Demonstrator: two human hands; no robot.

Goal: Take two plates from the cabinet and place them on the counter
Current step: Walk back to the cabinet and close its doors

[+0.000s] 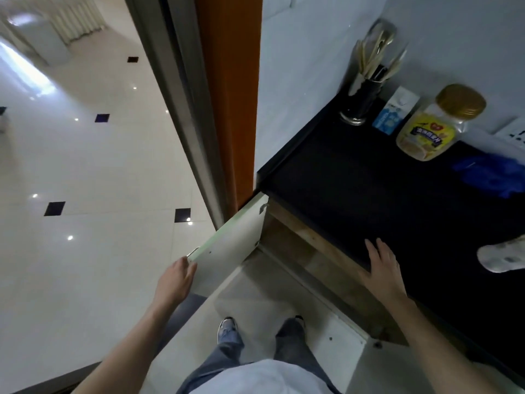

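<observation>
A white cabinet door [227,245] under the black counter [369,200] stands swung open toward me. My left hand [177,278] is closed on the door's outer edge by its metal handle. My right hand [382,267] lies flat, fingers spread, on the counter's front edge and holds nothing. The cabinet's inside below the counter is dark and hidden from this angle; no plates show. A second white door [355,336] at lower right is also open.
At the counter's back stand a utensil holder [360,100], a blue-white carton [393,113] and a yellow-labelled jar [434,123]. Blue gloves [494,174] and a white cloth [502,257] lie at the right. An orange door frame [230,95] and glossy tiled floor [85,194] lie left.
</observation>
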